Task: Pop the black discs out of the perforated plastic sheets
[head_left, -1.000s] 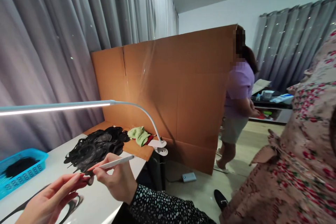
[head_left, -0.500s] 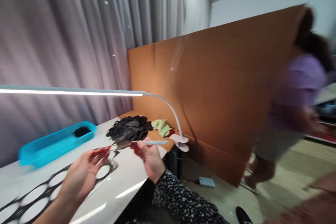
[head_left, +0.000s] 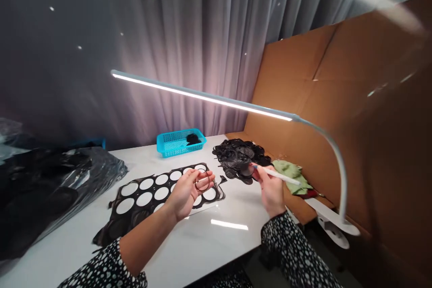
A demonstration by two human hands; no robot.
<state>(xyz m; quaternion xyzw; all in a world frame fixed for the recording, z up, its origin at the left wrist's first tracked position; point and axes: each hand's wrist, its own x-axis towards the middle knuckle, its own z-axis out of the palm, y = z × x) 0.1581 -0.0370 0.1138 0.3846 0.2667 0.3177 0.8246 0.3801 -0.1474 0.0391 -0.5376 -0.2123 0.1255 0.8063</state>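
Observation:
My left hand point(head_left: 189, 189) is closed on a thin black ring point(head_left: 202, 181), held up above the table with its middle open. Beneath that hand lies a black rubber sheet point(head_left: 153, 190) with rows of round holes, the white table showing through them. My right hand point(head_left: 271, 189) grips a slim white pen-like tool point(head_left: 283, 176), its blue end toward the left. A dark round disc point(head_left: 248, 169) shows at that end; whether my fingers hold it or it lies on the pile behind, I cannot tell. Close by is the heap of black discs and scraps point(head_left: 232, 155).
A blue plastic basket point(head_left: 165, 144) holds a small black clump point(head_left: 193, 138). Black plastic bags point(head_left: 84, 184) lie at left. A lamp bar point(head_left: 202, 96) stretches over the table, clamped at right near a green cloth point(head_left: 292, 175). A cardboard panel point(head_left: 303, 94) stands at right.
My view has swung left, bringing the bags into sight and leaving the other person out of it. My hands have moved apart, and the ring now shows clearly in my left one.

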